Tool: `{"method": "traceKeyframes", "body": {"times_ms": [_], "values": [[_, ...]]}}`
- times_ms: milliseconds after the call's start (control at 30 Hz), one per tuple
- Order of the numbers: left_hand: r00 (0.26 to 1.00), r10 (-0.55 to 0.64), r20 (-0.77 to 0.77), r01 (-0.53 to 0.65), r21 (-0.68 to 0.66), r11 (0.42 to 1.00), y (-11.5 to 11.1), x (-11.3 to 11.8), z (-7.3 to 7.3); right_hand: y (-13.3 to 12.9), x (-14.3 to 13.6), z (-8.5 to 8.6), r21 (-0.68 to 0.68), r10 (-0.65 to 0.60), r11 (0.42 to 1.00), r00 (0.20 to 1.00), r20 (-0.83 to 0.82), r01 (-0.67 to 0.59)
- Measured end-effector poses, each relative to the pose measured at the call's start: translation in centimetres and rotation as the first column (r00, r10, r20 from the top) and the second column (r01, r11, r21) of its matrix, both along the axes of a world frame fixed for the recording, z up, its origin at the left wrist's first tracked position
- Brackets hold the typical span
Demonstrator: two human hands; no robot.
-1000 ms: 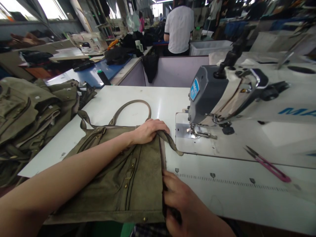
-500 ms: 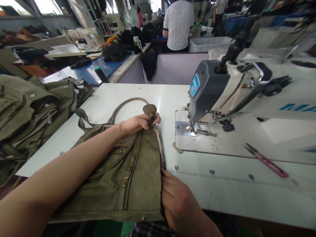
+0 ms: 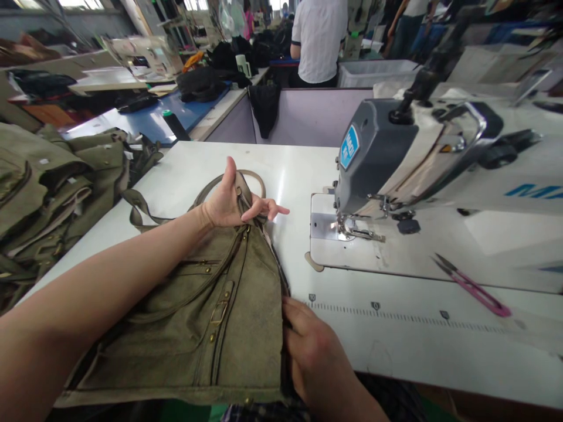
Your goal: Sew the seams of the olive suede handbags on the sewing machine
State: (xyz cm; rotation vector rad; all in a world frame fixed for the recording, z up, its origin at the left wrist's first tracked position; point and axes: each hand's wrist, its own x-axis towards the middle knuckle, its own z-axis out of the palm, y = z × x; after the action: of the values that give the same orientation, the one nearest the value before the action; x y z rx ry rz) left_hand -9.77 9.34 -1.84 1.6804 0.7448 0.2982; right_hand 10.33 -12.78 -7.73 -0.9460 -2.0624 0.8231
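An olive green bag [image 3: 255, 305] with brass buckles and zips lies on the white table, its lower edge at the table's front. My left hand [image 3: 240, 202] is at the bag's top corner, thumb raised and fingers spread, with a strap tab lying against the palm. Thin handle loops rest on the table behind it. My right hand [image 3: 310, 340] grips the bag's right side edge, fingers closed and partly hidden behind the fabric.
A sewing machine [image 3: 378, 158] stands on the right, with pink-handled snips [image 3: 479, 293] before it. More olive bags [image 3: 57, 187] are heaped at the left. Behind the table are a purple partition [image 3: 316, 117], a black thread cone [image 3: 176, 126] and a person in white [image 3: 319, 41].
My left hand has opened from its pinch on the strap tab, thumb now up. The bag's top right corner has shifted left and narrowed. My right hand keeps its hold.
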Motion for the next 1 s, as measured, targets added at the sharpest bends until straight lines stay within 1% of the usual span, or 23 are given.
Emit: {"method": "traceKeyframes", "body": {"times_ms": [67,133,167,233,267,300,333,367,433,467,500,533,567,600,633,667,700,733,800,833,867,900,1000], "values": [[0.996,-0.043,0.082,0.05,-0.084,0.995,0.3,-0.1,0.5,0.0,-0.1,0.0,-0.017,-0.01,1.0,1.0,-0.026,0.009],[0.987,-0.154,0.037,0.157,-0.083,0.984,0.5,0.0,1.8,0.0,-0.2,0.0,-0.028,-0.014,1.0,0.999,-0.049,0.013],[0.969,-0.245,-0.033,0.242,-0.064,0.968,0.4,0.2,2.7,0.0,-0.2,0.0,-0.029,-0.013,1.0,0.998,-0.054,0.012],[0.88,-0.414,-0.232,0.422,-0.016,0.906,0.1,0.4,4.5,0.0,-0.2,0.0,-0.026,-0.013,1.0,0.998,-0.057,0.012],[0.827,-0.454,-0.331,0.482,0.005,0.876,-0.2,0.5,5.2,0.1,-0.2,0.0,-0.028,-0.01,1.0,0.998,-0.054,0.008],[0.787,-0.462,-0.408,0.513,0.018,0.858,-0.6,0.6,5.8,0.1,-0.2,0.0,-0.027,-0.005,1.0,0.999,-0.049,0.004],[0.765,-0.456,-0.455,0.52,0.016,0.854,-1.0,0.6,6.2,0.1,-0.1,0.0,-0.029,-0.002,1.0,0.999,-0.042,0.0],[0.76,-0.449,-0.471,0.511,0.005,0.86,-1.5,0.6,6.2,0.0,-0.1,0.0,-0.029,0.002,1.0,0.999,-0.033,-0.003],[0.78,-0.436,-0.449,0.487,-0.003,0.874,-2.5,0.6,5.5,0.0,0.1,0.1,-0.019,0.01,1.0,1.0,-0.015,-0.01],[0.803,-0.402,-0.44,0.466,0.042,0.884,-3.0,0.6,4.7,0.0,0.1,0.1,-0.014,0.013,1.0,1.0,-0.008,-0.013],[0.829,-0.334,-0.448,0.433,0.136,0.891,-3.6,0.7,3.8,0.0,0.1,0.1,-0.007,0.018,1.0,1.0,-0.001,-0.018],[0.857,-0.23,-0.462,0.383,0.271,0.883,-4.1,0.9,2.8,0.0,0.2,0.1,0.001,0.022,1.0,1.0,0.003,-0.022],[0.878,-0.109,-0.466,0.325,0.415,0.85,-4.7,1.1,1.8,0.0,0.2,0.0,0.02,0.029,0.999,1.0,0.008,-0.029],[0.89,0.003,-0.456,0.273,0.538,0.797,-5.1,1.3,0.9,-0.1,0.2,0.0,0.051,0.033,0.998,0.999,0.018,-0.034],[0.894,0.084,-0.439,0.237,0.625,0.744,-5.6,1.6,0.0,-0.1,0.2,-0.1,0.096,0.032,0.995,0.999,0.03,-0.035],[0.894,0.139,-0.427,0.215,0.679,0.702,-5.9,1.9,-0.6,-0.1,0.3,-0.2,0.148,0.024,0.989,0.999,0.041,-0.03],[0.886,0.185,-0.424,0.198,0.709,0.676,-6.2,2.1,-1.1,-0.1,0.3,-0.3,0.201,0.006,0.979,0.999,0.048,-0.016],[0.869,0.234,-0.435,0.186,0.727,0.661,-6.4,2.3,-1.3,-0.1,0.3,-0.4,0.242,-0.012,0.97,0.999,0.052,-0.001],[0.806,0.34,-0.484,0.175,0.744,0.645,-6.4,2.6,-1.4,-0.2,0.3,-0.6,0.284,-0.044,0.958,0.998,0.049,0.028],[0.779,0.367,-0.508,0.175,0.739,0.65,-6.2,2.7,-1.3,-0.2,0.3,-0.7,0.291,-0.05,0.956,0.998,0.048,0.034],[0.768,0.363,-0.528,0.183,0.723,0.666,-5.8,2.7,-1.2,-0.3,0.3,-0.8,0.294,-0.051,0.955,0.997,0.05,0.034],[0.774,0.325,-0.544,0.201,0.697,0.689,-5.3,2.7,-1.0,-0.4,0.3,-0.8,0.298,-0.057,0.954,0.997,0.054,0.039],[0.81,0.153,-0.567,0.274,0.595,0.755,-3.5,2.7,-0.8,-0.7,0.3,-1.0,0.302,-0.113,0.95,0.99,0.088,0.082]]}}
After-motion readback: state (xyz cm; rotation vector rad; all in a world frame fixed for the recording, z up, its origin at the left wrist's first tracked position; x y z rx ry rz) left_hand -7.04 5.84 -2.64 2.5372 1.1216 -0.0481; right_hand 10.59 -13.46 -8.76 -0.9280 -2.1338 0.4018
